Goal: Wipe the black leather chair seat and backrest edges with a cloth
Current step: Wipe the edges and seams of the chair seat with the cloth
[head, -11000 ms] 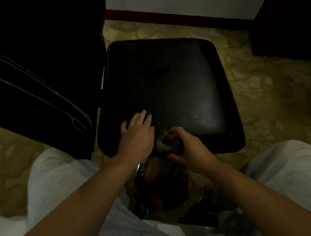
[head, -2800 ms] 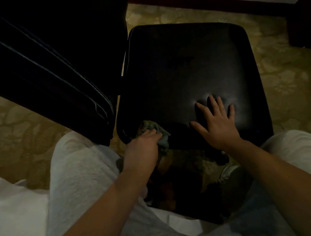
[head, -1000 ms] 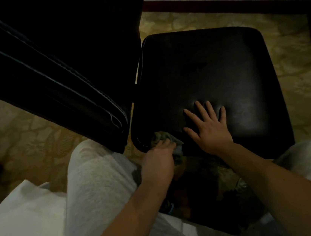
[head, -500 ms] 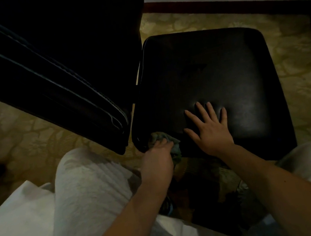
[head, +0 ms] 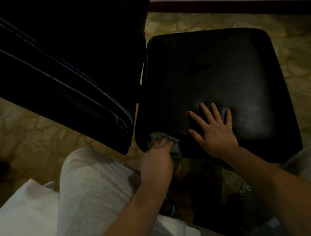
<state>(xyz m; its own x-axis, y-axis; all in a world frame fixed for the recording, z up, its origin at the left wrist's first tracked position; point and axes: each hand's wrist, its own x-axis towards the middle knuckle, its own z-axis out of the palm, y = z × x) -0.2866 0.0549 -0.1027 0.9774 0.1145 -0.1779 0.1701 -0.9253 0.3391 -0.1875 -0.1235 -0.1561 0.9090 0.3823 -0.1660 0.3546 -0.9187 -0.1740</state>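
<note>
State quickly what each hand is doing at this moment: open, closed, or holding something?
Left hand: closed on the cloth at the near-left corner of the chair seat.
Right hand: open, fingers spread flat on the seat.

Black leather seat (head: pixel 214 74); grey-green cloth (head: pixel 163 138); olive-gold floral carpet (head: pixel 302 70); light grey trousers (head: pixel 92 185).

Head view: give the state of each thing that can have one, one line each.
Left hand, grips the cloth at the near left corner of the seat.
Cloth, bunched, pressed against the seat edge.
Right hand, flat on the seat, fingers spread.
Seat, touched by the cloth and the right hand.
Backrest, touched by neither hand.
</note>
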